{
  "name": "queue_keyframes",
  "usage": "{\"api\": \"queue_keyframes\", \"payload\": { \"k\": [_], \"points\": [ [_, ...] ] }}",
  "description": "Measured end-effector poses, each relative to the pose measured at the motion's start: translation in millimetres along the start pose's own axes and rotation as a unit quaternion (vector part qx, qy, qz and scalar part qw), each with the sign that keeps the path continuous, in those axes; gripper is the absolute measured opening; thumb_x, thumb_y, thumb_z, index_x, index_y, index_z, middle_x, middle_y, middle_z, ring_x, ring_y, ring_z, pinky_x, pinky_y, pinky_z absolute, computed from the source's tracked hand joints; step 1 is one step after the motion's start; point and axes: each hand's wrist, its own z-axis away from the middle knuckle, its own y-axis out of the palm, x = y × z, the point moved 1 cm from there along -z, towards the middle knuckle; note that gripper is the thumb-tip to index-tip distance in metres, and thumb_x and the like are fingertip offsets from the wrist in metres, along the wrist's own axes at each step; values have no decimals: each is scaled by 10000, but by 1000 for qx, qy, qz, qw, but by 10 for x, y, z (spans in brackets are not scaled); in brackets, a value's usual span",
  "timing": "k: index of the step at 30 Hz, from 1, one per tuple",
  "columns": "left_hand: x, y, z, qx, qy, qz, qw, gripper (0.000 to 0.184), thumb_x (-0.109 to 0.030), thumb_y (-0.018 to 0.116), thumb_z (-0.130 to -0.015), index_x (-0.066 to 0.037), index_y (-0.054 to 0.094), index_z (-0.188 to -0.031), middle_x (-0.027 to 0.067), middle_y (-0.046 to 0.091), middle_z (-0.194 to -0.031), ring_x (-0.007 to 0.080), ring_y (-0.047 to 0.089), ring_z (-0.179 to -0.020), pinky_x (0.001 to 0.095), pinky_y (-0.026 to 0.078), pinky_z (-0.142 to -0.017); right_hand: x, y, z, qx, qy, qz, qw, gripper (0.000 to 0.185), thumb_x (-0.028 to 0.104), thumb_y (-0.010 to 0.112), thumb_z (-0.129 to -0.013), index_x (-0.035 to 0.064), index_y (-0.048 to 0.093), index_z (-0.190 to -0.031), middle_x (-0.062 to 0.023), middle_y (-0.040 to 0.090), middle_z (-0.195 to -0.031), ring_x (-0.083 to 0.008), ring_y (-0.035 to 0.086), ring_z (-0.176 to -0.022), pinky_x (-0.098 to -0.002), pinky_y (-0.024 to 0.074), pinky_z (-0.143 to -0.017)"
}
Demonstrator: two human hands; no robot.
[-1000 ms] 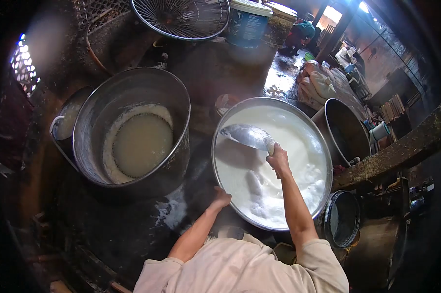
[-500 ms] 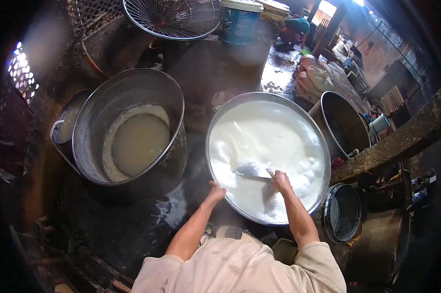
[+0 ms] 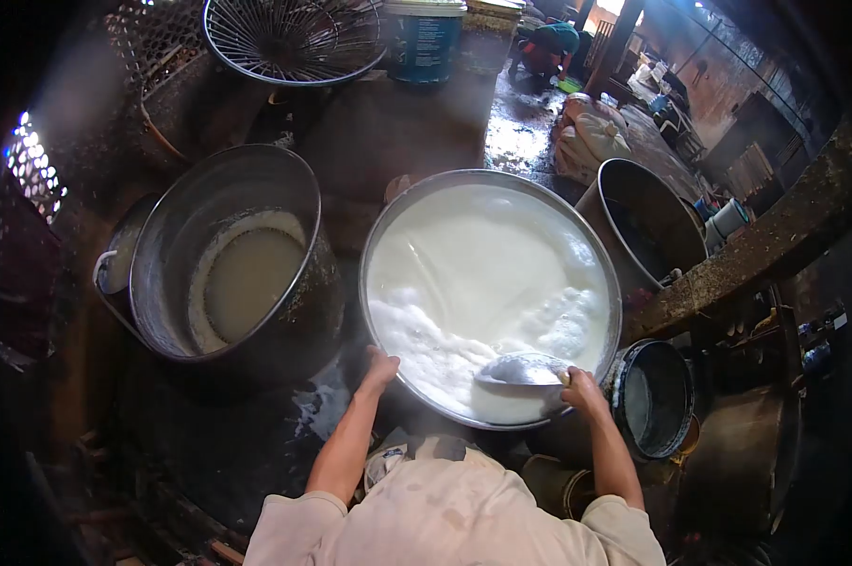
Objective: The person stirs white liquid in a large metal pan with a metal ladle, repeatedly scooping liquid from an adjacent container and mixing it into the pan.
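Note:
A wide metal vat (image 3: 617,311) full of milky white liquid stands before me. Foam (image 3: 426,354) lies mostly along its near side and right part. My right hand (image 3: 586,390) is closed round the handle of a metal scoop (image 3: 525,370), held low at the near right of the vat. White froth covers the scoop's blade, which lies at the liquid's surface. At the near left, my left hand (image 3: 380,366) grips the vat's rim, its fingertips partly hidden.
To the left stands a deep metal pot (image 3: 317,217) with cloudy liquid low inside. Another metal pot (image 3: 603,212) and a dark bucket (image 3: 687,415) flank the vat's right side. Behind are a wire basket (image 3: 294,42), a blue bucket (image 3: 424,42), sacks (image 3: 595,140) and a crouching person (image 3: 548,42).
My right hand has drawn the scoop right and towards me, close to the near rim. Foam has gathered along the near side. My left hand stays at the rim; the view has shifted slightly.

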Motion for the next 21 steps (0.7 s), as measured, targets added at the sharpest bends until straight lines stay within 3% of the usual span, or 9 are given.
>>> {"api": "queue_keyframes", "payload": {
  "k": [2,4,6,10,12,14,16,18,21],
  "points": [
    [-57,-23,43,-11,8,9,1000,658,-74,509,-733,164,135,-1220,295,385,-1242,305,413,-1186,319,319,-990,-132,-275,87,3,-4,-5,1000,276,56,539,-623,-13,577,-887,-253,606,-828,-393,595,-845,-442,453,-714],
    [-191,-112,167,41,-3,43,998,802,-74,498,-736,198,-7,-1296,380,208,-1338,373,252,-1297,340,213,-1065,-195,-574,156,-4,-15,3,1000,284,58,554,-617,-2,581,-893,-240,613,-824,-371,604,-817,-435,455,-706],
    [-86,-39,68,6,8,28,1000,747,-53,488,-721,199,64,-1283,360,246,-1319,363,256,-1292,336,199,-1068,-462,-760,76,6,-35,-9,999,314,48,568,-611,10,584,-922,-235,615,-818,-345,610,-793,-414,459,-703],
    [-55,-9,16,-30,-12,30,999,727,-50,491,-708,193,106,-1275,334,236,-1332,357,223,-1304,327,173,-1076,-308,-1421,212,-13,-16,-102,995,379,33,586,-588,44,600,-967,-113,602,-685,-159,576,-558,-313,443,-438],
    [31,-3,-53,-19,-24,30,999,747,-54,489,-711,193,83,-1288,333,209,-1354,356,198,-1316,328,163,-1081,-537,-1346,-12,-72,-60,-94,991,390,32,580,-587,37,591,-976,-119,602,-692,-187,580,-580,-334,453,-480],
    [52,-4,-76,-12,-1,30,999,789,-58,476,-719,188,12,-1308,338,146,-1386,354,153,-1333,330,152,-1087,-635,-1271,-266,-130,-11,-155,979,426,64,614,-568,35,582,-992,-229,619,-839,-395,605,-818,-418,482,-692],
    [44,11,-82,-14,-21,27,999,802,-55,461,-727,181,-32,-1314,334,104,-1404,342,117,-1343,326,130,-1094,-869,-872,-694,-243,-25,-105,964,465,84,630,-567,21,544,-1019,-245,614,-862,-405,596,-861,-456,479,-735],
    [74,19,-97,-5,-28,51,998,794,-52,456,-728,184,-27,-1313,325,91,-1412,336,102,-1347,317,107,-1097,-774,-669,-890,-246,76,-87,962,447,86,626,-581,10,536,-1012,-257,610,-857,-417,596,-843,-465,488,-735],
    [-12,3,-27,-5,-31,41,999,790,-54,448,-732,183,-31,-1314,315,69,-1422,328,78,-1353,312,90,-1100,-886,-305,-1155,-248,33,-110,962,356,73,585,-628,-2,525,-971,-184,615,-688,-279,620,-552,-370,509,-478]
  ]
}}
